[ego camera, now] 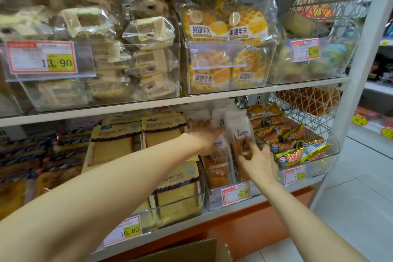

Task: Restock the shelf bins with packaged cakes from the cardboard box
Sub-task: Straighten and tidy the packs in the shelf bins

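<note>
On the lower shelf a clear bin [214,200] with an 11.90 tag holds upright packaged cakes in white-topped clear wrappers. My left hand [203,134] reaches into that bin and presses against the packs at the back. My right hand [258,160] grips the front packaged cake [240,134] from its right side, fingers around its lower half. At the bottom edge shows the open flap of the cardboard box [191,251]; its inside is hidden.
Left of the bin stand yellow toast loaf packs [116,144] above a 10.80 tag. Right of it is a bin of gold-wrapped pies [297,147]. The upper shelf carries bins of sandwich cakes [146,34] and butter waffles [225,27]. White floor tiles lie at the right.
</note>
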`<action>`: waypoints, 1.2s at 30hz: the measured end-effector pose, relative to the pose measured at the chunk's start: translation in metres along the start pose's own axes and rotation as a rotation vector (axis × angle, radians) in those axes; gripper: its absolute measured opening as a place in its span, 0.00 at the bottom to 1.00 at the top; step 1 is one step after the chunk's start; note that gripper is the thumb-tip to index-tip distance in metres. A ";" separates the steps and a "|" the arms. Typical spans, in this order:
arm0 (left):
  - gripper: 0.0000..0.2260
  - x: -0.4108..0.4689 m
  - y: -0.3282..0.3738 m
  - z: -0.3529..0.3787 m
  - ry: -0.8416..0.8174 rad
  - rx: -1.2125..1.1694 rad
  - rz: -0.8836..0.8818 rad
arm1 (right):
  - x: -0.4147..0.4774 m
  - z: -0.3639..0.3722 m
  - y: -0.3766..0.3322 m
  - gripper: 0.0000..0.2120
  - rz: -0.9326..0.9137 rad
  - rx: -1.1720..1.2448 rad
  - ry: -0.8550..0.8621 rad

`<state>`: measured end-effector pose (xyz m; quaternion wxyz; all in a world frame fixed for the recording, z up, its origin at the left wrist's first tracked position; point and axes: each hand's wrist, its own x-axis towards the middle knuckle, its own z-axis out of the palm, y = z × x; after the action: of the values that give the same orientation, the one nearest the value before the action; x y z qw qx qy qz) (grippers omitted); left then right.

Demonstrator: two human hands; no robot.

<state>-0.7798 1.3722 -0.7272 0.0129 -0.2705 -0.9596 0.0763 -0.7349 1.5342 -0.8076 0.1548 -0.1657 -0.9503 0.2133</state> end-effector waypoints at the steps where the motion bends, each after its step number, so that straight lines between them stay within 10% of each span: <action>1: 0.31 -0.001 0.000 -0.001 0.007 0.000 -0.004 | 0.000 -0.001 -0.001 0.25 -0.010 0.008 0.042; 9: 0.24 -0.006 -0.004 -0.014 0.100 -0.050 0.007 | 0.023 -0.014 -0.017 0.26 -0.282 0.147 0.207; 21: 0.24 -0.017 -0.015 -0.014 0.076 -0.025 0.007 | 0.089 -0.022 -0.032 0.21 -0.201 0.642 -0.276; 36: 0.23 0.008 -0.026 -0.006 0.088 -0.168 -0.159 | 0.109 -0.024 -0.048 0.24 -0.436 0.048 -0.130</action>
<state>-0.7992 1.3552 -0.7174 0.0383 -0.1970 -0.9795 -0.0175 -0.8359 1.5435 -0.7407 0.1394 0.0612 -0.9663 0.2076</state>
